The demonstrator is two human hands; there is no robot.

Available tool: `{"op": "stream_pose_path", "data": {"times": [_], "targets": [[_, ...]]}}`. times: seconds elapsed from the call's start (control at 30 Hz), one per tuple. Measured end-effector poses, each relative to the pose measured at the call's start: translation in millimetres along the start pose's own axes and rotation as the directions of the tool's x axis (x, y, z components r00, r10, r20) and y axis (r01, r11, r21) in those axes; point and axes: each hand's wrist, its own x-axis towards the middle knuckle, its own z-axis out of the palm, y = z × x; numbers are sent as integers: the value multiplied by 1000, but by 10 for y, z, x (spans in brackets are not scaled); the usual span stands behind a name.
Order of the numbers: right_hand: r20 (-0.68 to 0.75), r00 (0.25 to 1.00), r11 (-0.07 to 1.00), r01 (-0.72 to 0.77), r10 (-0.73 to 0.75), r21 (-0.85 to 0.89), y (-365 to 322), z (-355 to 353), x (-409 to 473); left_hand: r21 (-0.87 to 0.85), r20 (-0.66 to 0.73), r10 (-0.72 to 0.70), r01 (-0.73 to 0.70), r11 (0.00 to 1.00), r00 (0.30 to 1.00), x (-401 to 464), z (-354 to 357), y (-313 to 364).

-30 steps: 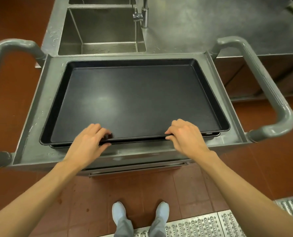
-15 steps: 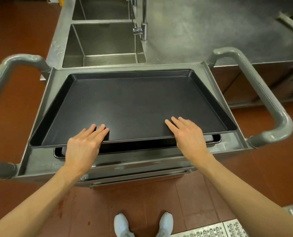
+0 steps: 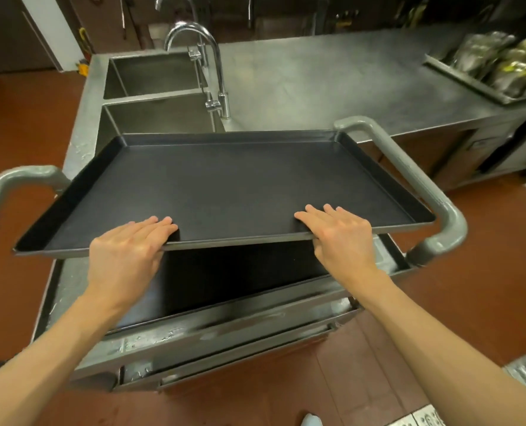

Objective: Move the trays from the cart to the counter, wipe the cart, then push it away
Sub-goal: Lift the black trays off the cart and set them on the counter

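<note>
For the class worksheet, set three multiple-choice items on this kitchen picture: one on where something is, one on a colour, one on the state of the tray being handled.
1. Where is the faucet?
A. Between the sink basins and the open counter
B. On the cart
C. On the floor

2. What colour is the lifted tray?
A. White
B. Black
C. Red

3. What state is the lifted tray in?
A. Lying flat in the cart
B. Standing on the counter
C. Held up above the cart by both hands

Answers:
1 A, it rises at the basins' right edge, beside the bare counter.
2 B, its floor and rim are black.
3 C, the left hand and right hand grip its near rim, with another dark tray visible below.
</note>
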Motion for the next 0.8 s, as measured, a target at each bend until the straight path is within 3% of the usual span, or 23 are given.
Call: {"op": "stream_pose_path", "data": {"times": [0.23,0.47,0.8], "targets": [[-151,987,992,-71,55,-106,751,-803,117,-20,-181,133,-139,990,974,1043,-213,477],[-247,964,962,-158,101,-221,1993,-1499,84,-27,-317,210,-230,973,925,2135,-166,1506],[-253,953,928,-237,165,-287,3649,-1616,-85,-90,-359,204,-251,964,911,3327,547,2781]]}}
